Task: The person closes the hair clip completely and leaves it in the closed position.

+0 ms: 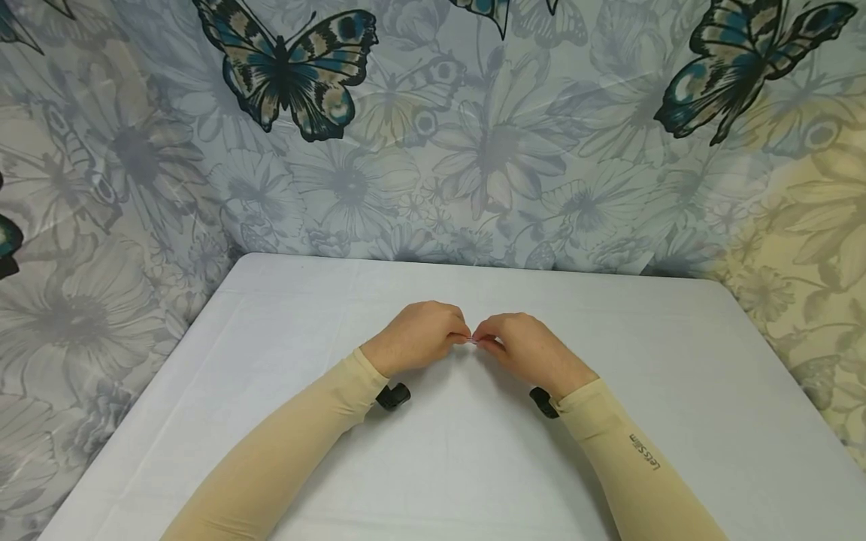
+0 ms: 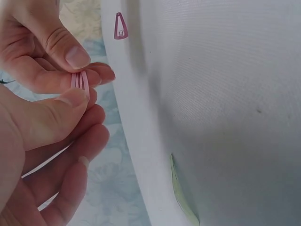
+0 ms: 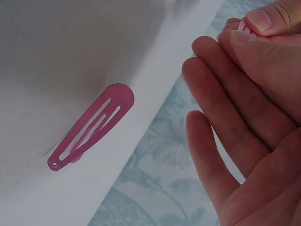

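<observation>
Two hands, mid-frame in the head view; two sleeves and two black devices below. One counter. One pink clip held, upper left of the left-wrist frame. One loose clip at that frame's top, one dark clip left of centre in the right-wrist frame; whether the same, I cannot tell. One green strip, lower middle, left-wrist frame.

Head view: bright, even light; my forearms throw soft shadows on the white tabletop. I note the patterned backdrop cool blue-grey at centre, warm yellow at right. The pink clip between my fingers is too small there to resolve. Both wrist views: dimmer, with broad, soft-edged shading across the tabletop; in the right one, my right hand has its palm shaded.
</observation>
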Demonstrator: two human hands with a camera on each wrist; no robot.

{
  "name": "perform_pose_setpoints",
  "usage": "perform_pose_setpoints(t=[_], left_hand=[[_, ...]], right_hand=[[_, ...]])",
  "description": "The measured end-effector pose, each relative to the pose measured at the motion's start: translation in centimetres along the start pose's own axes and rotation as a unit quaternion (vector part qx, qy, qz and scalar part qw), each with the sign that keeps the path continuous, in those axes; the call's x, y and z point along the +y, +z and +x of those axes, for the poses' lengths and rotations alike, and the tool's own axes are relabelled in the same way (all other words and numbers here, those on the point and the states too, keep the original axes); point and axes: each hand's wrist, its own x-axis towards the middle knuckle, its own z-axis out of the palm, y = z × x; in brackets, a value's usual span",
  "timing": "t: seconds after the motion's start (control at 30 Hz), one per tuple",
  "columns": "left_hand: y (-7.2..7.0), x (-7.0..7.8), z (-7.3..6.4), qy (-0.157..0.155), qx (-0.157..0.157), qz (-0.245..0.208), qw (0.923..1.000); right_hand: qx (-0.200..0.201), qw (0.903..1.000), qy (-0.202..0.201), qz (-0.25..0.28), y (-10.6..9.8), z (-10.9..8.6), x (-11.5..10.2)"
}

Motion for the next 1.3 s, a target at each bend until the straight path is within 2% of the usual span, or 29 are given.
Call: perform_pose_setpoints(t=[0.3,0.57,1.3], left_hand=[[-0.03,-0.38,0.03,0.013,0.001,-0.017,0.9998],[-0.16,-0.46,0.16,0.027,-0.002,-0.037,0.9990],[-0.09,-0.84,0.08,0.031,-0.007,-0.065,0.9974]], right_hand=[[0.013,0.9998,-0.012,-0.013,0.28,0.10,0.07],[0.007,0.9998,-0.012,-0.013,0.12,0.10,0.03],[0.007,0.9996,-0.025,0.010,0.22,0.20,0.13]])
